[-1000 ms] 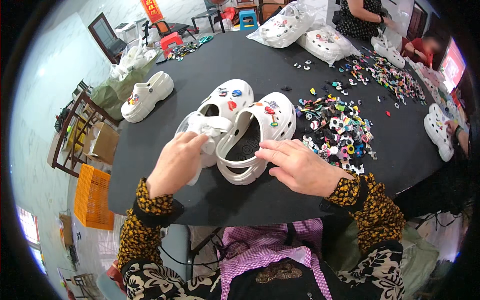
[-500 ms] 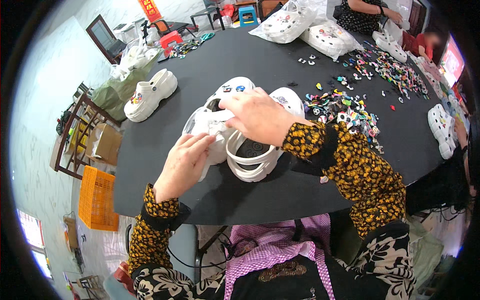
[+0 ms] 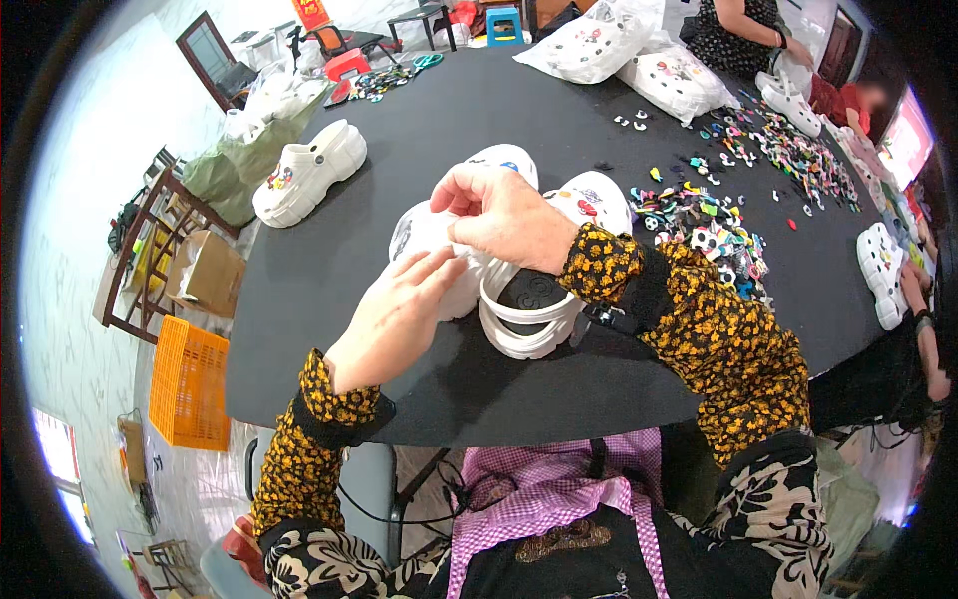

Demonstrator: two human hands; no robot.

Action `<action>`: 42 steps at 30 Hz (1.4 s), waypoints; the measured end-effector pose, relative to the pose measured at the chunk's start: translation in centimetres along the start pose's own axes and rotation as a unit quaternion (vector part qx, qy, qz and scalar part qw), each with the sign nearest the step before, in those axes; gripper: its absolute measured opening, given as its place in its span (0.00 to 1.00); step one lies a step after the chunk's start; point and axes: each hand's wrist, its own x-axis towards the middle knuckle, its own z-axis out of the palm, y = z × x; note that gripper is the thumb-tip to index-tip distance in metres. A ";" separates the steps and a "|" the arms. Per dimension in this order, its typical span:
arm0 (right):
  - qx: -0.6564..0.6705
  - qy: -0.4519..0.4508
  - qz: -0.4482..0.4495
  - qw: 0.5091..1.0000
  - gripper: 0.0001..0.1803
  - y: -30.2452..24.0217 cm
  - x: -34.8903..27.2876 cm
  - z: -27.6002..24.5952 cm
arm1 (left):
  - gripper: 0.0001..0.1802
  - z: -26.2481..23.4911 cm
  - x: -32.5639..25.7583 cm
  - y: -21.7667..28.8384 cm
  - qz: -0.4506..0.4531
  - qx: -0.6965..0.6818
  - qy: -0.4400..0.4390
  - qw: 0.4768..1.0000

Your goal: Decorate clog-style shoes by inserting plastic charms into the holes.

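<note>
Between my hands a white clog (image 3: 514, 157) with charms on its toe is mostly covered by my right hand and by crumpled white, partly clear plastic (image 3: 411, 228). My left hand (image 3: 394, 319) rests on the near side of that plastic, its fingers stretched out. Above it my right hand (image 3: 514, 222) has curled fingers, with the thumb close to the fingertips; whatever they may grip cannot be made out. Close on the right, below my right wrist, stands a second white clog (image 3: 527, 334) with its heel strap toward me and charms on its toe.
Another white clog (image 3: 309, 175) stands at the table's left. Loose colourful charms (image 3: 704, 235) lie in piles on the right. Bagged clogs (image 3: 594, 42) are at the far side. A further clog (image 3: 880, 275) is by the right edge, near another person's arm (image 3: 923, 329). An orange crate (image 3: 188, 384) stands left.
My left hand has moved right and up, its fingers now straighter. The right hand has drawn back from the clog's opening, fingers more curled. The view has shifted slightly.
</note>
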 end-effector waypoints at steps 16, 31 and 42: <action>0.139 -0.138 0.020 0.980 0.11 0.0 -0.1 0.1 | 0.22 0.6 0.3 -1.0 -0.064 -0.063 -0.046 0.995; 0.052 -0.097 -0.009 0.994 0.11 -0.2 0.7 1.3 | 0.18 0.7 1.3 -2.9 0.001 -0.151 -0.019 0.988; 0.049 -0.042 0.109 0.992 0.18 -0.9 1.5 -0.8 | 0.18 4.0 0.6 -4.0 0.004 -0.170 0.183 0.968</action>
